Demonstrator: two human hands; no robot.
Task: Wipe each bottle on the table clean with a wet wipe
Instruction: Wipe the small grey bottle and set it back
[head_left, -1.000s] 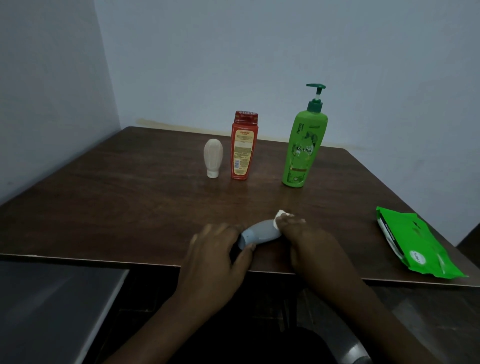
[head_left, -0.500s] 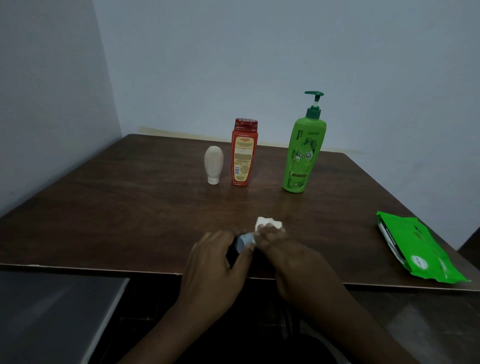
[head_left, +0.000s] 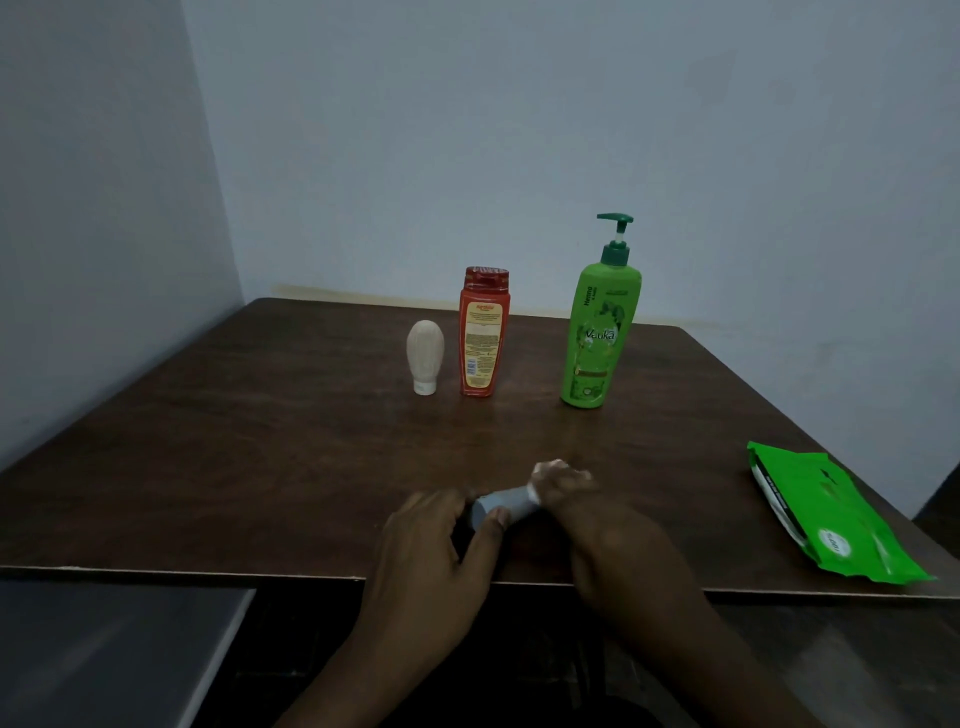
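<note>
Grey bottle (head_left: 503, 502): lying on its side near the front edge of the table (head_left: 260, 441), between the two hands; only its middle shows.
Left hand (head_left: 441, 540): fingers curled round the bottle's near end, thumb pressed on its side, pinning it down.
Right hand (head_left: 582, 514): closed over the wipe (head_left: 543, 475) and pressing it to the bottle's far end; white folds show past the fingers.
Step in hand: judged to be wiping the first of four bottles.
Risk, roll: a round bottle on its side may turn or slip out of the left hand if the wipe drags hard; the table edge is near, so it could drop.
Risk, missed face: the underside against the table stays unwiped unless the bottle is turned.
Risk, wet grip: moisture may loosen the hold.
Waiting: cream bottle (head_left: 425, 356), red bottle (head_left: 483, 332) and green pump bottle (head_left: 597, 332) upright at the back, well apart from the hands.
Wipe pack (head_left: 831, 519): flat at the right edge, partly overhanging it seems; a knock could tip it off.
</note>
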